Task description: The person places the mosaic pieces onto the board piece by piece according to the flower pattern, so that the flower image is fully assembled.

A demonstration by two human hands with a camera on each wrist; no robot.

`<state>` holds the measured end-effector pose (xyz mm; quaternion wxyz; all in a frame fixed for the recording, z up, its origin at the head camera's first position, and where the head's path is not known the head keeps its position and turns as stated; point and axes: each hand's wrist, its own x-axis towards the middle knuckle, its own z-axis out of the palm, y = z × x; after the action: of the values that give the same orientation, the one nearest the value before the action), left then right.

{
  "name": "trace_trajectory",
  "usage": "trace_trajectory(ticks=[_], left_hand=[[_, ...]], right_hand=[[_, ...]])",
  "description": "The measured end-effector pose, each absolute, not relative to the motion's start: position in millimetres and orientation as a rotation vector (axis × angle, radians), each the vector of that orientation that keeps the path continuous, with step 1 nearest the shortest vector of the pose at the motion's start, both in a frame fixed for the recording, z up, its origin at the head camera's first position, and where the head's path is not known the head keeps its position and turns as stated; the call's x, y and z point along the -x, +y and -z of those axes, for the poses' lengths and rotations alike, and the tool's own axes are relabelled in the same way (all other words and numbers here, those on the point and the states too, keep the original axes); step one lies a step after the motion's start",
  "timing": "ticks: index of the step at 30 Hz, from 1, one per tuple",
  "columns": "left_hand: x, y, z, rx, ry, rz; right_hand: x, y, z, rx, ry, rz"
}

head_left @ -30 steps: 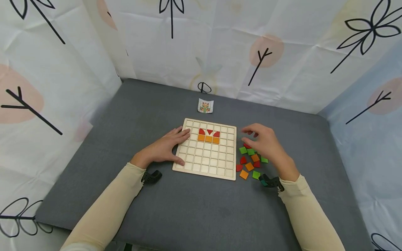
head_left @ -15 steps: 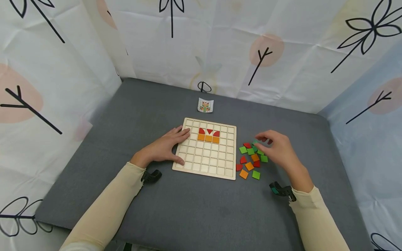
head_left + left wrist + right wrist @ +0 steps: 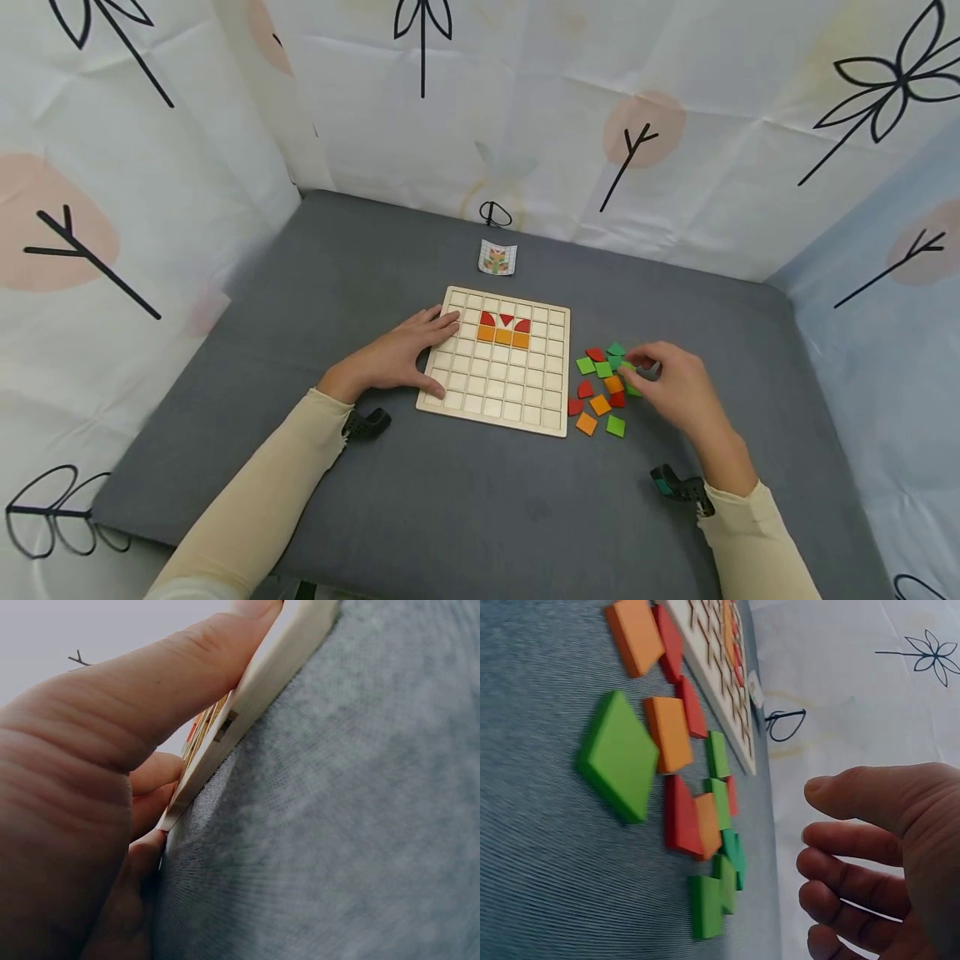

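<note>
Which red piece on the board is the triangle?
The middle red piece, with straight sides; the left red piece and right red piece have curved edges.

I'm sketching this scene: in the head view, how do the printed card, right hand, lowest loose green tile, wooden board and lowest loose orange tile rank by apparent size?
Wooden board
Right hand
Printed card
Lowest loose orange tile and lowest loose green tile: too alike to rank

The left hand (image 3: 397, 354) hides part of the square pale wooden grid board (image 3: 495, 389); the right hand (image 3: 678, 390) partly covers a flat green square tile (image 3: 634, 391). The multicoloured pattern on the small white card (image 3: 497, 257) is too small to make out. Cream fabric sleeves (image 3: 255, 483) run past the head view's bottom edge.
</note>
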<state>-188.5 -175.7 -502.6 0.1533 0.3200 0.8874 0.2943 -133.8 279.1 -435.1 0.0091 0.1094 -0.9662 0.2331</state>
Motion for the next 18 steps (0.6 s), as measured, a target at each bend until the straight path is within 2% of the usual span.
trace_trajectory(ticks=[18], left_hand=[[188, -175, 502, -0.927, 2.542, -0.850]], right_hand=[[129, 274, 460, -0.340, -3.075, -0.661]])
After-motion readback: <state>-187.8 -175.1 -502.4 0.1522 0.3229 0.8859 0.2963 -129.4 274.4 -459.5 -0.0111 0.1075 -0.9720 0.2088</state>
